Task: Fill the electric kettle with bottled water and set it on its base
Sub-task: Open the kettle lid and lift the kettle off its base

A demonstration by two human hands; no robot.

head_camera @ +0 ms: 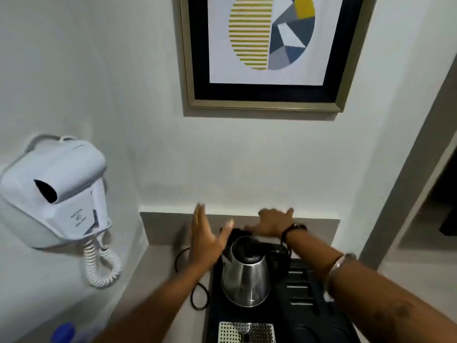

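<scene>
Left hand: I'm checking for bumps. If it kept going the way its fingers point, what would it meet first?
The left hand is open beside the kettle, fingers aimed away from the person. Nothing shows ahead on the counter; it would probably meet the white wall first, though depth is unclear.

The kettle [244, 278] is polished steel — mirror-glossy — with a black plastic lid. Under it the tray [309, 315] looks like matt black plastic; the hair dryer [53, 191] is smooth white plastic.
</scene>
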